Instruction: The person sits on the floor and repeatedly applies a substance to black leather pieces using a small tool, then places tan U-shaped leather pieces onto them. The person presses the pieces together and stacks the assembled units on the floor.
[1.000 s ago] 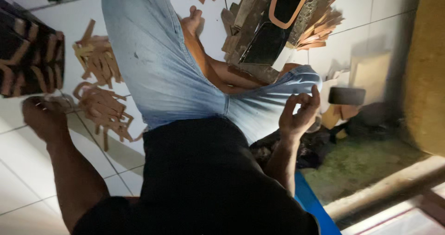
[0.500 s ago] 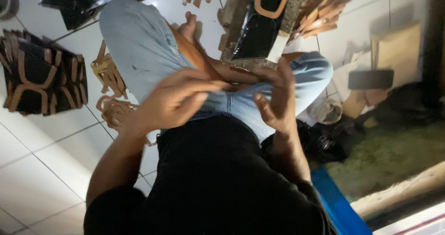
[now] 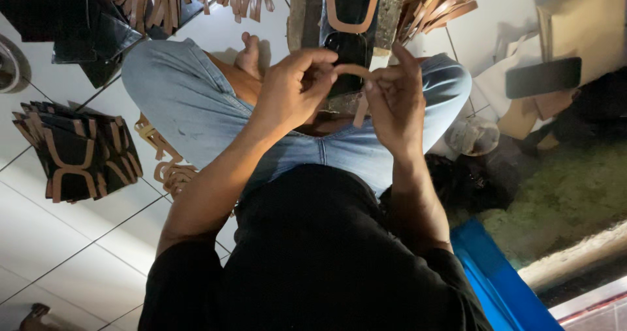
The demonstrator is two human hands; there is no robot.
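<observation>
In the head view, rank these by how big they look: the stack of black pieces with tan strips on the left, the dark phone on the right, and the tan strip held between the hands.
1. Stack of black pieces, clearly largest.
2. Dark phone.
3. Tan strip pinched between left hand and right hand; smallest, though fingers hide part of it.

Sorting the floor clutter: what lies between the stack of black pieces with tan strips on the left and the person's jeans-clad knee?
In the head view, loose curved tan leather strips lie on the white tiled floor between the black stack with tan strips and the blue-jeans knee.
</observation>
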